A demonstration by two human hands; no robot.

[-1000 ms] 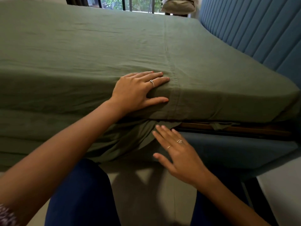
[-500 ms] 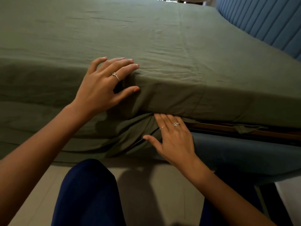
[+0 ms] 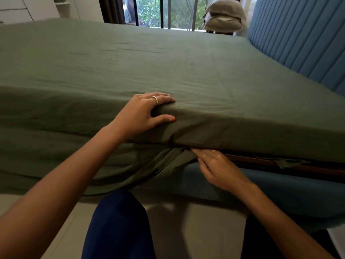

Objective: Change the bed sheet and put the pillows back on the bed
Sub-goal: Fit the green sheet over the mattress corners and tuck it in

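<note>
A green bed sheet (image 3: 130,58) covers the mattress (image 3: 252,131), which fills most of the view. My left hand (image 3: 143,113) grips the mattress's near edge, fingers on top and thumb on the side. Below it my right hand (image 3: 218,169) pushes straight fingers into the gap under the mattress, where a loose fold of sheet (image 3: 149,171) hangs down. Its fingertips are hidden in the gap. Two grey pillows (image 3: 224,15) are stacked beyond the far right corner of the bed.
A blue padded headboard (image 3: 298,43) stands along the right. The blue bed frame (image 3: 270,189) and a wooden strip (image 3: 280,163) show under the mattress. A barred window (image 3: 168,12) is at the back. My knee (image 3: 119,225) is over the pale floor (image 3: 196,230).
My right hand has moved up from beside the hanging fold into the gap under the mattress. My left hand has closed over the mattress edge. The view has tilted up.
</note>
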